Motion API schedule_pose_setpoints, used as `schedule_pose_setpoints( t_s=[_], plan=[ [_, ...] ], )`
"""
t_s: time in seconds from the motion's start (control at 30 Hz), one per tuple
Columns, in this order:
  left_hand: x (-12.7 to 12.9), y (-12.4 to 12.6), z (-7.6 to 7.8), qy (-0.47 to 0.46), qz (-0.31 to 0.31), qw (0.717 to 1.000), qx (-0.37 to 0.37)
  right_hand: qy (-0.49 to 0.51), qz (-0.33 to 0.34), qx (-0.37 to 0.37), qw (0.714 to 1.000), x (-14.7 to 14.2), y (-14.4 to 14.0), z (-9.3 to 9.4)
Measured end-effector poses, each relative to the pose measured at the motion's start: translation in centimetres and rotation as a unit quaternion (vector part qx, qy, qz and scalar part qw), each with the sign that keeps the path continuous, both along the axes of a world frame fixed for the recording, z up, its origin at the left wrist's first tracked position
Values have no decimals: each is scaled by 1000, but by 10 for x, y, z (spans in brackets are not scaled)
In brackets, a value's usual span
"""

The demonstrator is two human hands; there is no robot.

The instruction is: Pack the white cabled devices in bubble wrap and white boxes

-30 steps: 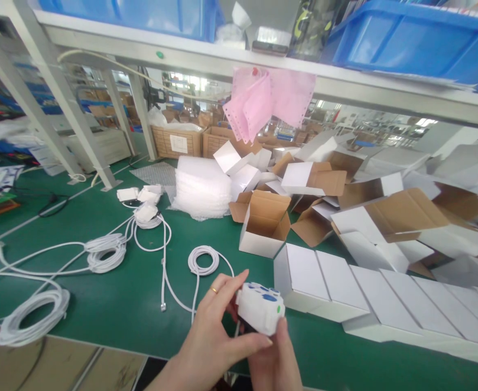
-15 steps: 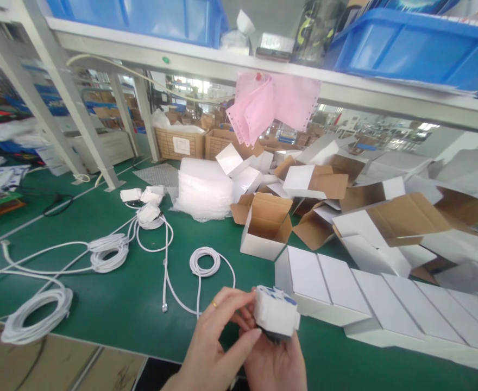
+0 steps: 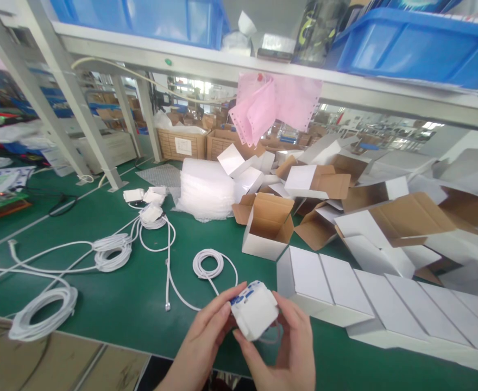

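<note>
Between my two hands, over the front of the green bench, is a small white plastic device (image 3: 256, 314) with blue markings on one side. My left hand (image 3: 206, 331) grips its left side with thumb and fingers. Wrapped around its right side is my right hand (image 3: 285, 342), the thumb beneath the near edge. A thin cable loop shows below the device on the right. Just beyond, a coil of white cable (image 3: 208, 264) lies on the bench. Other white devices (image 3: 152, 213) with cables rest farther back on the left.
Closed white boxes (image 3: 308, 274) stand in a row to the right. Behind them are an open box (image 3: 259, 244) and a heap of unfolded cartons (image 3: 410, 217). White foam sheets (image 3: 206, 187) are stacked at the back. Cable coils (image 3: 43, 312) lie left; a shelf (image 3: 182, 54) spans overhead.
The white device has turned and shifted slightly left. My right hand has moved from beneath it to its right side, so both hands now grip it from opposite sides.
</note>
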State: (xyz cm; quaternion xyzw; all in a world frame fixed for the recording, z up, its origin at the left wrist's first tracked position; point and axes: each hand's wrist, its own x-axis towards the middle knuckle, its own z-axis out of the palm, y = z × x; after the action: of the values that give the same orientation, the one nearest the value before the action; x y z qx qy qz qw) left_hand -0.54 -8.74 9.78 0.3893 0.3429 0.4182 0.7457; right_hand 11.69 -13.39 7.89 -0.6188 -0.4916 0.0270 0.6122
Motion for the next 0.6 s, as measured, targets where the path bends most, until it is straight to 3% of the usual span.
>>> schedule_pose_setpoints(
  t_s=[0.07, 0.17, 0.3, 0.37, 0.43, 0.5, 0.6],
  plan=[
    [-2, 3, 4, -2, -7, 1000, 20, -79, -5, 5, 997, 2, -1, 3],
    [-5, 11, 13, 77, -14, 992, 98, -148, 28, 2, 989, 9, -1, 9],
    [-5, 21, 20, 147, 0, 986, 85, -231, 183, -13, 956, 27, 6, 22],
    [-2, 25, 21, 184, -35, 979, 81, -242, 250, -2, 938, 35, 11, 24],
    [0, 34, 22, 255, -104, 950, 145, -150, 263, -4, 953, 43, 16, 22],
    [-1, 53, 28, 326, -128, 903, 249, 40, 219, -37, 974, 53, 21, 21],
    [-12, 109, 49, 405, -17, 840, 360, 272, 118, -53, 953, 75, 34, 43]
  ],
)
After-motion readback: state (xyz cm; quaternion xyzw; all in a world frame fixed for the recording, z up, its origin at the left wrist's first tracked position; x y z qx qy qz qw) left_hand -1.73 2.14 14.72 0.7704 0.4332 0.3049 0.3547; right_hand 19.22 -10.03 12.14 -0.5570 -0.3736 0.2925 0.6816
